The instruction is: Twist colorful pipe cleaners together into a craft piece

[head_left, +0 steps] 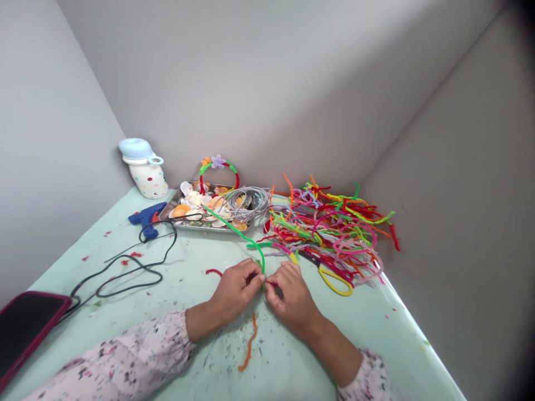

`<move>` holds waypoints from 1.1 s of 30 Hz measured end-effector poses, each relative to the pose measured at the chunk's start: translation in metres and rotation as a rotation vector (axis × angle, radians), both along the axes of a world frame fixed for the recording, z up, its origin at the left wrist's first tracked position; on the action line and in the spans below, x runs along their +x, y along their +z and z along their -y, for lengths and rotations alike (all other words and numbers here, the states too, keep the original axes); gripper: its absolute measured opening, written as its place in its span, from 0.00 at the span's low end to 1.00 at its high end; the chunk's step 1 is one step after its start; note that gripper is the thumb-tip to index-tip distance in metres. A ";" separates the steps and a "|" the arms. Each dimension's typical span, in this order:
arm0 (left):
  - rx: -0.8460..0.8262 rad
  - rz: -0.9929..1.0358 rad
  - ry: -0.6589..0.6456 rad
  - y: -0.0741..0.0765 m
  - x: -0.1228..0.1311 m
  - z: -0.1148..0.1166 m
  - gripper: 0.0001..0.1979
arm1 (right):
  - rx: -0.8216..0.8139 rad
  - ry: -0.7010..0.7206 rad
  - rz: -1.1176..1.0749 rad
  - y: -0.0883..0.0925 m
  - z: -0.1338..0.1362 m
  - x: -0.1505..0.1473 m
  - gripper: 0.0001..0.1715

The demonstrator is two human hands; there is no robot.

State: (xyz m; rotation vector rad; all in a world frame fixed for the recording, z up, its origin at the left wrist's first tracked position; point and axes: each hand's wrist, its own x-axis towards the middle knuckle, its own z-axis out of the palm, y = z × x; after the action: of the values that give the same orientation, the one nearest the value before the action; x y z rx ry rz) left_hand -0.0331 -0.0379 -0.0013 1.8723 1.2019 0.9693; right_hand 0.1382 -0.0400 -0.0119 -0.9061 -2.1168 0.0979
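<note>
Tabletop (388,334): hands (234,291) (291,294) partly hide green strand (246,237).

Left arm (137,351) reaching in from lower left, right arm (336,351) from lower right, wrists (198,320) bare, left hand (236,287) and right hand (292,295) just beside each other, fingers (247,269) curled, thumbs (254,285) pinching inward.

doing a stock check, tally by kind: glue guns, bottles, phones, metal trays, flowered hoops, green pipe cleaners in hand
Glue gun: 1
Bottle: 1
Phone: 1
Metal tray: 1
Flowered hoop: 1
Green pipe cleaner in left hand: 1
Total: 6
</note>
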 end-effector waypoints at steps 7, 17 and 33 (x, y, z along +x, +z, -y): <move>-0.082 0.020 0.004 0.003 0.002 0.001 0.09 | 0.067 0.024 0.032 0.001 0.000 0.001 0.07; -0.135 -0.017 0.001 0.003 0.003 0.001 0.08 | 0.130 0.050 0.119 -0.001 0.001 0.002 0.08; 0.014 0.046 0.004 0.003 0.002 0.007 0.06 | 0.051 -0.020 -0.023 -0.001 -0.003 0.004 0.05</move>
State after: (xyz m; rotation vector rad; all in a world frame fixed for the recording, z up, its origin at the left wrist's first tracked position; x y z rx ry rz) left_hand -0.0312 -0.0448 0.0013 1.8491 1.1749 1.0197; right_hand 0.1427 -0.0372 -0.0133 -0.8917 -2.0797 0.0436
